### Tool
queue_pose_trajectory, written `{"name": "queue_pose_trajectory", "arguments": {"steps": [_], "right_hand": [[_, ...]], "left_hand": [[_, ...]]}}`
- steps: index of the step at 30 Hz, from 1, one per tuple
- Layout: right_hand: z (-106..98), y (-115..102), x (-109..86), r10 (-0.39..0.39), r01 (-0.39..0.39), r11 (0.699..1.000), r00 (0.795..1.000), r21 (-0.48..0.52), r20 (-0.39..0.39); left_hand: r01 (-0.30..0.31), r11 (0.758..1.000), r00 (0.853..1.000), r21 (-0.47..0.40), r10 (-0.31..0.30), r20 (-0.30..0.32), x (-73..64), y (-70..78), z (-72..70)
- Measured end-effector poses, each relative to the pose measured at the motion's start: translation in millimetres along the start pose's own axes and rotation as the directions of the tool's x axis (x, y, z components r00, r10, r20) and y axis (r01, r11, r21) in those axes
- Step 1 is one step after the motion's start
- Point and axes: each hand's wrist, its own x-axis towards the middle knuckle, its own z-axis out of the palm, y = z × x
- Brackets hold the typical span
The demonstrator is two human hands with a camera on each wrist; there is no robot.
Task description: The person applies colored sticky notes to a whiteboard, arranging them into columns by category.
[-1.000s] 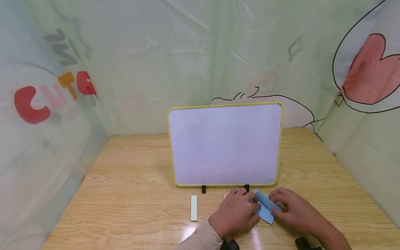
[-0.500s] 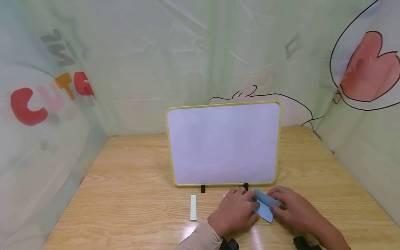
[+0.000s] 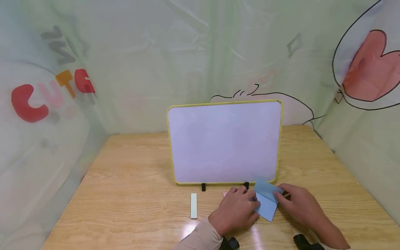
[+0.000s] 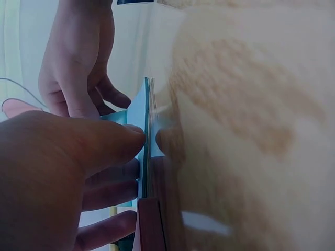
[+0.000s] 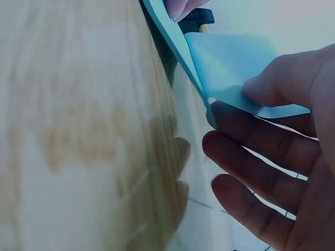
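Blue pad (image 3: 266, 209) lies on the desk (image 3: 140, 166), lower right of centre in the head view, its top sheet (image 3: 264, 189) tilted up. Looks v. light, thin & bendy, prob. creases easily; best taken by a free edge w/ the pad pinned. R hand (image 3: 302, 207): narrow, thumb & finger pinching the sheet near its right edge, others loose. L hand (image 3: 235, 210): fingers relaxed, just pressing the pad's left side
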Motion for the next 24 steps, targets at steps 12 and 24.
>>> {"name": "queue_pose_trajectory", "arguments": {"steps": [12,24], "right_hand": [[0.5,2.7,-0.8,0.007,-0.007,1.000,0.996,-0.005,-0.094],[-2.9,3.0,-1.0,0.050,-0.048,0.999,0.986,0.014,-0.161]], "left_hand": [[-0.008,1.000,0.999,0.019,0.008,0.032,-0.7,0.1,-2.7],[-0.014,1.000,1.000,0.023,0.014,0.007,-2.2,0.4,-1.7]]}}
